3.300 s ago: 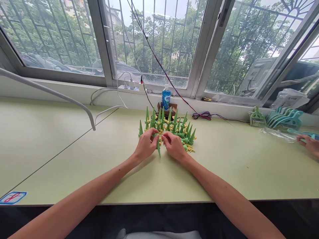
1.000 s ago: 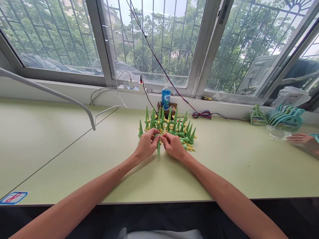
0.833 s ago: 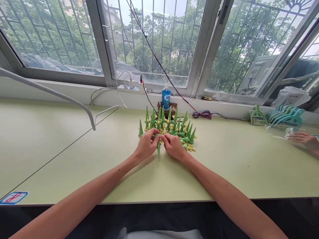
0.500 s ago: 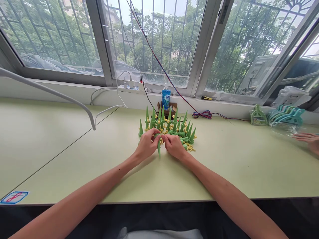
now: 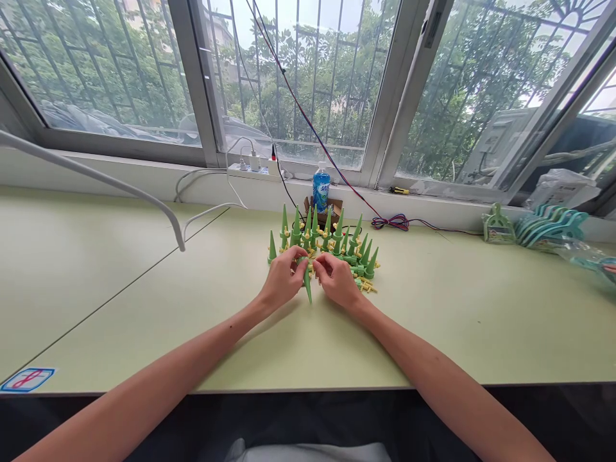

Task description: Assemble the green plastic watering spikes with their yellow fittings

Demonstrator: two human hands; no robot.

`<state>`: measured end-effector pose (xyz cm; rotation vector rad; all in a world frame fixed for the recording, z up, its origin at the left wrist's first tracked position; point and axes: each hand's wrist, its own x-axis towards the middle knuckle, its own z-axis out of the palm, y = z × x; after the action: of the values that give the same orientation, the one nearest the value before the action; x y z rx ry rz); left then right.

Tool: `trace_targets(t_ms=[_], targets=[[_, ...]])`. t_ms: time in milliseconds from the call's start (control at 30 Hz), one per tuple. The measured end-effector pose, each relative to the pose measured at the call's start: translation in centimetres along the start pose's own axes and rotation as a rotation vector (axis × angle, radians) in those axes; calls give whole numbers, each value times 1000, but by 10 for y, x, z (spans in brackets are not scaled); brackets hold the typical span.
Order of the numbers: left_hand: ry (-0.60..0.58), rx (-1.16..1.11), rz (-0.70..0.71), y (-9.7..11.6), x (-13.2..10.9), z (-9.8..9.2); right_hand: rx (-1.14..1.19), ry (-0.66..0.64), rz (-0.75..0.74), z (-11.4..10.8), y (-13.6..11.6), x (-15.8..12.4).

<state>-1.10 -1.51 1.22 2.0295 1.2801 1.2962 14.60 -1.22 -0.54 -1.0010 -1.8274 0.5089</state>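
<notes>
My left hand (image 5: 283,280) is closed round a green watering spike (image 5: 307,285), whose tapered tip points down toward the table. Close beside it, the fingers of my right hand (image 5: 337,280) are pinched together; what they hold, if anything, is too small to make out. Just beyond both hands stand several upright green spikes (image 5: 339,232), some fitted with small yellow valves (image 5: 285,231). Green caps (image 5: 360,271) and loose yellow valves (image 5: 368,286) lie to the right of the group. My hands hide part of this cluster.
Behind the spikes are a blue bottle (image 5: 321,188) and a brown box (image 5: 333,210). A cable bundle (image 5: 391,222) lies near the sill. Teal dustpan-like items (image 5: 548,224) stand far right, near another person's fingers (image 5: 610,267). A white bent rod (image 5: 120,183) crosses the left.
My right fingers have drawn slightly away from the spike in my left hand, and its tip has swung a little right. At far right, the other person's hand moved outward with a teal item in clear wrapping.
</notes>
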Motion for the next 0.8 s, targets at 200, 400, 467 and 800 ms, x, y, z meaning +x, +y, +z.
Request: trace_targets(t_ms=[200,400,467,800], targets=[[-6,12,20,-1,0,1,-21,6,35,1,3,1],[-8,7,13,-2,0,1,-23,18,58,0,1,1],[3,5,10,-2,0,1,6,25,47,-1,-1,1],[22,-9,2,-1,0,0,38,12,25,0,1,1]])
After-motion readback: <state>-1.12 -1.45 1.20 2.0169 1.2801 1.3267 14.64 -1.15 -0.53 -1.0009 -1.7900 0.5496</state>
